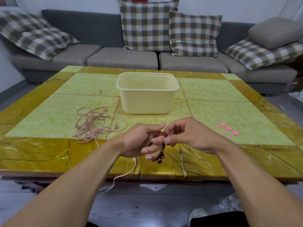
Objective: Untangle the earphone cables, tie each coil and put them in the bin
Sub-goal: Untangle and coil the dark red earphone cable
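A red earphone cable (161, 134) is wound in a small coil around the fingers of my left hand (139, 140), above the table's near edge. Its earbuds (159, 159) dangle below that hand. My right hand (185, 135) pinches the coil from the right with thumb and fingertips. A tangled heap of pink earphone cables (96, 123) lies on the table to the left, one strand (129, 171) trailing over the front edge. The cream plastic bin (146, 95) stands open behind the hands at the table's middle. Three pink cable ties (226, 130) lie to the right.
The green and amber tiled table (221, 94) fills the view, with a grey sofa (121, 58) and checked cushions behind it. A shoe (196, 215) and a crumpled plastic wrapper (229, 203) lie on the floor at lower right.
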